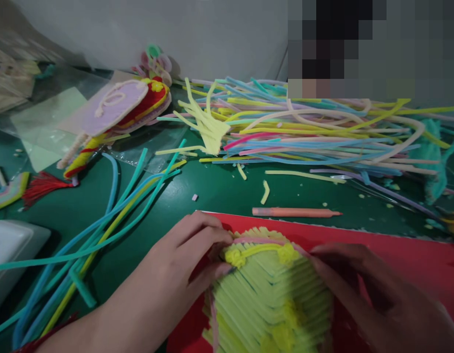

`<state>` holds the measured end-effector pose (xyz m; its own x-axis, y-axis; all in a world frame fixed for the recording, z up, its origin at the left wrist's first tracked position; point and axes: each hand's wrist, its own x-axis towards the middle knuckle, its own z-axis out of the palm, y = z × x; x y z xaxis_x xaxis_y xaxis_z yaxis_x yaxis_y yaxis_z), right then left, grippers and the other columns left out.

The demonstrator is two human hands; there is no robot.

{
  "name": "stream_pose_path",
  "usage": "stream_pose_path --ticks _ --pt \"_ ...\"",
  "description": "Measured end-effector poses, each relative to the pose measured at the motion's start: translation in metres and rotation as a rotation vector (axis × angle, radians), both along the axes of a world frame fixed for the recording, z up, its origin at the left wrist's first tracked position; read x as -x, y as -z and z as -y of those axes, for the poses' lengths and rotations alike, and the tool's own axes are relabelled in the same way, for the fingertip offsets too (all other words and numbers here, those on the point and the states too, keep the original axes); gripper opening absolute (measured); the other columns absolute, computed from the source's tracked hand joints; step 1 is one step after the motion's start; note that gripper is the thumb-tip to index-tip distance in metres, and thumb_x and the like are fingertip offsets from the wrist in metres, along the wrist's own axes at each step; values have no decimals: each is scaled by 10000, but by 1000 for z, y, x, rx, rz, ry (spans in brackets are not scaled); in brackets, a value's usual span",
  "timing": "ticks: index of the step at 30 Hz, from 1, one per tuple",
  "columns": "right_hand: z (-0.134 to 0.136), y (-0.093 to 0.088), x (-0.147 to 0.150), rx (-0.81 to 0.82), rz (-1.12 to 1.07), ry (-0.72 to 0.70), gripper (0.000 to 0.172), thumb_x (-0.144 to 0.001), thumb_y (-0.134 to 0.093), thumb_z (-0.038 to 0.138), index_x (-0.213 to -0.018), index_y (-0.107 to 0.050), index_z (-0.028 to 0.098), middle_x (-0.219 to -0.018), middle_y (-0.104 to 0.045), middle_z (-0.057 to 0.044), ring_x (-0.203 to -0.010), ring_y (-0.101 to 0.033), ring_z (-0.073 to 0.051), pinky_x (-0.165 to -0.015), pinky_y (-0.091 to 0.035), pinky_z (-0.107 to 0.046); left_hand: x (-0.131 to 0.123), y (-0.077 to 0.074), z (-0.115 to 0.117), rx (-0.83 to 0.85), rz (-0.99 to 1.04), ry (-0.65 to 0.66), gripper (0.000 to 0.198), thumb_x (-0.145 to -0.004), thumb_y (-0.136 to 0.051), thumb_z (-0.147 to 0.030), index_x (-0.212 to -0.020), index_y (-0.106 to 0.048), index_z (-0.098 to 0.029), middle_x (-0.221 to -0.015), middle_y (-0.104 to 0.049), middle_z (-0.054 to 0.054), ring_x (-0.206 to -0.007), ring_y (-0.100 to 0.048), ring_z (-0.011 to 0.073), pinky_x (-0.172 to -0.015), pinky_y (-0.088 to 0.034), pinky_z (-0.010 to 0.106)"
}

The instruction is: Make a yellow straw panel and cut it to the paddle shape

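Note:
A pale-yellow panel of pipe cleaners (pixel 249 294) laid in slanting rows rests on a red sheet (pixel 407 260). Along its top edge runs a pink pipe cleaner (pixel 261 240), which also continues down the left side. Bright yellow flowers (pixel 286 253) and a yellow strip sit just below that edge. At the upper left corner, my left hand (pixel 193 250) is closed, its fingertips pinching the pink pipe cleaner close to a flower. My right hand (pixel 374 279) pinches the same pink strip at the upper right; its lower fingers are in shadow.
Behind the sheet lies an orange pen (pixel 296 212). A big pile of coloured pipe cleaners (pixel 322 127) spreads across the back. On the left are loose blue and green pipe cleaners (pixel 112 215), a purple fan-shaped craft (pixel 116 103), a red tassel (pixel 46 189) and a white box (pixel 16 250).

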<state>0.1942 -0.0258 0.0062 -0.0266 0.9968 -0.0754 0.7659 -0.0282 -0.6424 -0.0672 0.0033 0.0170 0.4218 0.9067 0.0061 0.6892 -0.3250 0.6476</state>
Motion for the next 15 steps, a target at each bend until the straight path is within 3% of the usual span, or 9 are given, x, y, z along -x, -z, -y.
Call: stream_pose_path --ticks 6,10,15 --pt "1 0 0 4 0 -17 238 -807 -542 494 -835 -679 302 -761 -745 25 -559 -691 -147 -435 -528 -150 -2 -4 -1 135 23 -6 140 -835 -586 -292 -969 -607 -255 -937 -690 -27 -820 -663 129 -714 -546 207" --pt "2 1 -1 50 1 -54 266 -810 -555 469 -937 -685 275 -895 -751 -12 -683 -717 -162 -513 -554 -145 -1 -1 0 175 20 -32 153 -817 -607 -286 -968 -606 -262 -946 -697 -35 -822 -668 130 -728 -548 211" --pt "1 1 -2 91 -58 -69 254 -820 -542 462 -892 -681 262 -889 -750 -28 -707 -719 -164 -558 -558 -147 -2 -1 0 179 0 -35 168 -811 -610 -271 -979 -600 -269 -963 -700 -45 -829 -675 130 -740 -551 216"
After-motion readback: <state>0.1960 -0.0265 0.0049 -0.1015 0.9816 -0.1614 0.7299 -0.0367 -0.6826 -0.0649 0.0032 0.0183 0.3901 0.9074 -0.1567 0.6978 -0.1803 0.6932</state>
